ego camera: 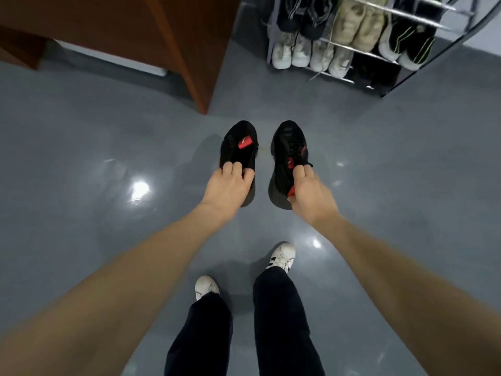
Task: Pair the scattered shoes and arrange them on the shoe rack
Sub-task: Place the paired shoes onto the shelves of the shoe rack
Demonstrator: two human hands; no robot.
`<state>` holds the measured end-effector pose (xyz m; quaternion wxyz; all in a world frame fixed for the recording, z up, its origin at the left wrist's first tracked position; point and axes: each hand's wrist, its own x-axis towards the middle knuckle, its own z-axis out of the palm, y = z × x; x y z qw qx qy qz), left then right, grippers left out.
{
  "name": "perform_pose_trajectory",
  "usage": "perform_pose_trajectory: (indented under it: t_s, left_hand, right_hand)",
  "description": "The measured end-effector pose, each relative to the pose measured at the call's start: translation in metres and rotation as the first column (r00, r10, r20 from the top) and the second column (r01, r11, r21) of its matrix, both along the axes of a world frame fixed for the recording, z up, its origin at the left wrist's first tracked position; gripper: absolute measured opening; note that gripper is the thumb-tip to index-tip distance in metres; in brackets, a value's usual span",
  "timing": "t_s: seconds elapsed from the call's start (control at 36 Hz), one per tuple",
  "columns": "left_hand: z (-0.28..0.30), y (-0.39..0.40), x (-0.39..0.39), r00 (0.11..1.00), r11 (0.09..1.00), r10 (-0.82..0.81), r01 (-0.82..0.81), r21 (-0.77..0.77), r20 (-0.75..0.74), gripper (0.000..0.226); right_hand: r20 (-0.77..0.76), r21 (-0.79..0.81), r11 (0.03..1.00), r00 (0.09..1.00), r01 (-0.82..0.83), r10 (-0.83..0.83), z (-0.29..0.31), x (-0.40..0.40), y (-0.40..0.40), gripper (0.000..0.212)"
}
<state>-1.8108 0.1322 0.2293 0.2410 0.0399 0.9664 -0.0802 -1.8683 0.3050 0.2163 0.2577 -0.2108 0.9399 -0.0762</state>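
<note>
Carrying step: left hand [227,185] grips one black-and-red shoe [240,143], right hand [311,191] its mate [288,156]; next, set both together on the shoe rack [360,54].

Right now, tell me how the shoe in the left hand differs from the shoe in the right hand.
The left hand grips the left shoe at the heel opening, showing a red patch inside; the right hand pinches the right shoe, which is tilted to show its laces and mesh side. The right shoe also shows a red heel accent. Both are black with red trim and point toward the shoe rack.
</note>
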Motion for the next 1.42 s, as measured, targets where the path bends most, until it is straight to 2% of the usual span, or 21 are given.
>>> perform_pose_trajectory:
  t_s: [0.08, 0.39, 0.72, 0.94, 1.17, 1.42]
  left_hand:
    - [0.036, 0.010, -0.030, 0.999, 0.999, -0.045, 0.045, -0.015, -0.015, 0.060]
    - [0.125, 0.064, -0.142, 0.991, 0.998, 0.004, 0.004, 0.058, -0.135, 0.060]
    - [0.184, 0.086, -0.295, 0.966, 0.986, -0.115, 0.139, 0.089, -0.234, 0.059]
    - [0.179, 0.091, -0.419, 0.944, 0.962, -0.259, 0.270, 0.028, -0.206, 0.057]
    - [0.146, 0.096, -0.508, 0.912, 0.934, -0.329, 0.353, 0.060, -0.246, 0.052]
    - [0.085, 0.099, -0.587, 0.865, 0.925, -0.338, 0.378, 0.039, -0.372, 0.067]
  right_hand:
    - [-0.037, -0.007, 1.000, 0.999, 0.017, -0.017, 0.034, -0.030, 0.013, 0.046]
    - [-0.141, 0.003, 0.998, 0.988, 0.056, -0.055, 0.133, -0.140, 0.070, 0.043]
    - [-0.190, 0.054, 0.990, 0.975, 0.130, -0.117, 0.189, -0.275, 0.097, 0.043]
    - [-0.352, 0.191, 0.975, 0.935, 0.110, -0.037, 0.187, -0.387, 0.098, 0.041]
    - [-0.347, 0.221, 0.966, 0.937, 0.132, -0.049, 0.161, -0.469, 0.099, 0.037]
    - [-0.389, 0.217, 0.966, 0.920, 0.137, -0.043, 0.105, -0.546, 0.099, 0.040]
